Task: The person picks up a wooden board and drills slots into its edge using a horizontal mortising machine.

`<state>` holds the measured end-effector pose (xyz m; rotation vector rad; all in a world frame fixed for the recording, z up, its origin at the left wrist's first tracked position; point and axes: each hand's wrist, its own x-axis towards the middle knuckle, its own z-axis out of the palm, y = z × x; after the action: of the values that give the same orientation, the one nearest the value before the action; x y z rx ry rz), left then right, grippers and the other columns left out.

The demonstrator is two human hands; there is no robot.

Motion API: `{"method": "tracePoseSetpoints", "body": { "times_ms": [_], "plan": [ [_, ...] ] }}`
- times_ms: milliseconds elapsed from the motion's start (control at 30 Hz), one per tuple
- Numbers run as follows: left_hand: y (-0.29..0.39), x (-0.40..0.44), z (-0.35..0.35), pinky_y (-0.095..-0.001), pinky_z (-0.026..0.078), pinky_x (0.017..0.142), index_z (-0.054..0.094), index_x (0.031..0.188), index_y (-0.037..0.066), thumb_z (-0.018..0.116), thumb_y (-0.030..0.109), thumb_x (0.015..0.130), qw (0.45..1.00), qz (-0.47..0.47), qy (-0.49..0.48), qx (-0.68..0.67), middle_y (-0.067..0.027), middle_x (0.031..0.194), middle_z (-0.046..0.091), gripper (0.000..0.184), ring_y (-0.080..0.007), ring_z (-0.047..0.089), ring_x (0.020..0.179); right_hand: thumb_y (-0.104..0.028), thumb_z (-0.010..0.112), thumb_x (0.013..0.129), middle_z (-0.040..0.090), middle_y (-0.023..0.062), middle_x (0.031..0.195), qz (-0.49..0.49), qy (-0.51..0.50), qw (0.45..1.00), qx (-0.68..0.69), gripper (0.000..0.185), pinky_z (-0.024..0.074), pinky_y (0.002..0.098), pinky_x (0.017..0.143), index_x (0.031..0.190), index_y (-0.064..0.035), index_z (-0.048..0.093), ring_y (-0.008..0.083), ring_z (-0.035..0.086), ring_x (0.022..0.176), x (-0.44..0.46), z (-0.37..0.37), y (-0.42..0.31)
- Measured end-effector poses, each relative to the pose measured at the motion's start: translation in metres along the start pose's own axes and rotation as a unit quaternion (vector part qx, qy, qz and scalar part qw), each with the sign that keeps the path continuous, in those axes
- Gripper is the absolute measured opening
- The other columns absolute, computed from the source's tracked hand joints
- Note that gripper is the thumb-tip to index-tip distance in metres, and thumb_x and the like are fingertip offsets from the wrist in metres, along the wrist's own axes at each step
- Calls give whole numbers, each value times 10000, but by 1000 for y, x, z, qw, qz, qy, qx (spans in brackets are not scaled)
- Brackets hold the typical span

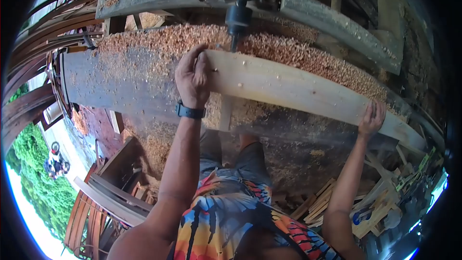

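A long pale wooden board [288,83] lies across the machine bed, slightly curved in this wide view. My left hand [193,79] grips its left end, fingers wrapped over the far edge and the watch-like black band [189,111] on that wrist. Towards the board's right end, my right hand [372,118] closes over it with the fingers on top. Just beyond the far edge, near my left hand, a dark vertical spindle [238,17] hangs down with a narrow bit [234,43]. Whether the bit touches the wood I cannot tell.
Wood shavings [159,38] are heaped along the far side of the grey machine bed [91,74]. Wooden rails [337,24] run behind the spindle. Curved wood strips [36,33] are stacked at left, and offcuts [375,212] lie at lower right. A motorcycle [56,164] stands outside.
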<state>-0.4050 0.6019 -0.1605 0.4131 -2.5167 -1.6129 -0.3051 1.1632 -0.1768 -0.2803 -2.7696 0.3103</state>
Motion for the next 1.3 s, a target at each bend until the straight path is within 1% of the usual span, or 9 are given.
{"method": "tracePoseSetpoints", "body": {
  "times_ms": [33, 133, 167, 200, 300, 400, 433, 800, 1300],
  "plan": [
    [3, -1, -2, -411, 560, 941, 777, 1192, 53, 645, 172, 1045, 999, -21, -3, -27, -136, 1141, 785, 231, -268, 725, 1046, -201, 658, 1010, 707, 182, 1221, 4, -6, 1000, 4, 265, 413, 529, 1154, 1164, 4, 722, 424, 590, 1257, -6, -2, 0],
    [-5, -15, -5, -379, 575, 908, 791, 1191, 73, 647, 222, 1058, 999, 22, 39, 29, -134, 1103, 794, 246, -240, 729, 1015, -210, 661, 1008, 701, 183, 1257, 1, -1, 1000, 6, 282, 400, 527, 1176, 1191, -4, 726, 423, 572, 1308, -6, 0, 3],
    [-7, -24, -6, -371, 575, 906, 793, 1193, 78, 646, 229, 1060, 998, 27, 51, 38, -132, 1093, 795, 249, -235, 728, 1014, -212, 663, 1006, 697, 183, 1273, 1, 0, 1000, -7, 291, 395, 527, 1183, 1203, -7, 726, 423, 563, 1328, -14, -1, 4],
    [2, -34, -10, -366, 576, 905, 798, 1179, 63, 641, 238, 1068, 997, 1, 55, 62, -128, 1091, 797, 260, -233, 728, 1017, -215, 666, 1005, 693, 184, 1289, 3, 0, 1000, -21, 300, 391, 528, 1191, 1215, -10, 726, 424, 554, 1348, -23, -4, 6],
    [5, -69, -20, -374, 569, 930, 799, 1167, 42, 647, 208, 1063, 995, -32, 67, 70, -121, 1101, 799, 249, -243, 726, 1036, -214, 666, 1001, 682, 185, 1324, 0, -38, 999, -11, 322, 376, 539, 1207, 1245, -11, 722, 436, 525, 1393, -38, -16, 10],
    [3, -94, -30, -319, 545, 939, 786, 1213, 21, 623, 158, 1071, 995, -29, 54, 83, -106, 1122, 789, 256, -186, 715, 1046, -202, 657, 1003, 677, 185, 1333, -9, -45, 999, -6, 318, 382, 552, 1199, 1248, -8, 718, 447, 529, 1383, -51, -21, 19],
    [3, -96, -31, -318, 541, 936, 786, 1210, 18, 624, 151, 1069, 995, -30, 54, 83, -104, 1108, 787, 252, -185, 711, 1039, -198, 657, 1003, 678, 185, 1331, -9, -46, 999, -6, 315, 386, 553, 1195, 1245, -6, 718, 447, 531, 1380, -55, -23, 20],
    [8, -86, -23, -317, 532, 925, 797, 1200, 24, 634, 123, 1060, 991, -42, 44, 117, -104, 1070, 788, 237, -182, 704, 1006, -205, 649, 1014, 697, 174, 1261, 1, -52, 999, -7, 307, 413, 541, 1166, 1221, 9, 720, 423, 572, 1318, -41, -22, 20],
    [16, -70, -18, -345, 516, 924, 799, 1213, 51, 639, 157, 1063, 987, -22, 27, 156, -103, 1021, 788, 244, -207, 688, 948, -194, 641, 1008, 700, 165, 1271, 4, -55, 998, -19, 303, 411, 548, 1169, 1210, 19, 719, 423, 568, 1328, -36, -20, 24]
  ]
}}
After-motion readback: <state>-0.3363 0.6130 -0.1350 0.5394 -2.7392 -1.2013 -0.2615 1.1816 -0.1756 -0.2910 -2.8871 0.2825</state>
